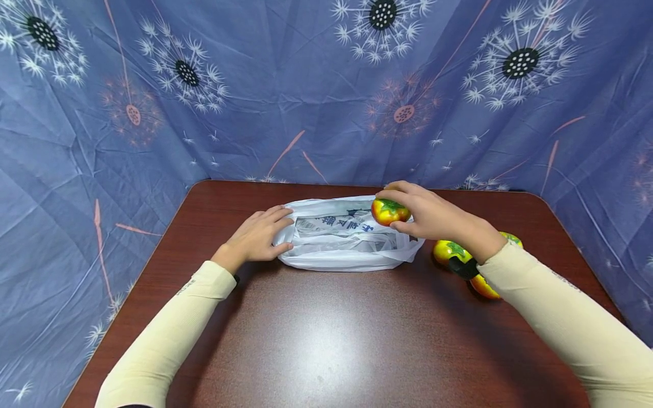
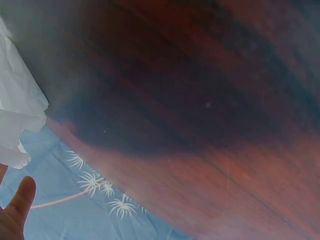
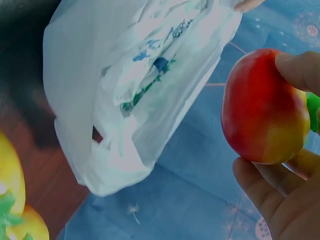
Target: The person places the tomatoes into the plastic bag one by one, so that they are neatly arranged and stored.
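A white plastic bag (image 1: 336, 260) with blue print stands in the middle of the table, its mouth facing up. My left hand (image 1: 257, 235) touches the bag's left rim with spread fingers, thumb apart from them. In my right hand (image 1: 431, 212) a glossy red and yellow persimmon (image 1: 386, 213) with a green leafy top is gripped between thumb and fingers, above the bag's right end. The right wrist view shows that persimmon (image 3: 265, 110) beside the bag's opening (image 3: 112, 120). The left wrist view catches only the left thumb (image 2: 21, 200) close to the bag (image 2: 20, 90).
Several more persimmons (image 1: 445, 252) lie on the table right of the bag, partly hidden by my right wrist. The dark red-brown table (image 1: 316, 328) ends in front of a blue cloth backdrop (image 1: 285, 113) with dandelion prints.
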Motion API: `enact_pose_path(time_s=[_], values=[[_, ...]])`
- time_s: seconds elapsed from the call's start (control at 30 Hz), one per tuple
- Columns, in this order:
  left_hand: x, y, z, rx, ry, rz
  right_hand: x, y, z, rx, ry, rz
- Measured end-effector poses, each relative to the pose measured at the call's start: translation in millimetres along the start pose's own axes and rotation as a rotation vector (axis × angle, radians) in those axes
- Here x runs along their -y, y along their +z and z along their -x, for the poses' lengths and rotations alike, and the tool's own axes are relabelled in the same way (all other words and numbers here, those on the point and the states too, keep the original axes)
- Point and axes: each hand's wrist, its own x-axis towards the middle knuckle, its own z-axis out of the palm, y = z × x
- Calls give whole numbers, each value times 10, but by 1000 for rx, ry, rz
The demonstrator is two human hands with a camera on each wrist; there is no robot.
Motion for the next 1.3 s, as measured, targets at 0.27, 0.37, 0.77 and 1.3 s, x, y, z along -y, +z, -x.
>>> enact_pose_path(time_s=[0.27,0.37,0.77,1.3], values=[[5,4,12,5,-3,1,40,131,-124,26,-14,-25],[1,7,15,12,-5,3,62,146,-167,34,-16,-31],[-7,18,16,11,0,7,155,264,-414,31,-58,-34],[-12,-12,17,16,-8,15,307,363,-575,44,-89,-46]])
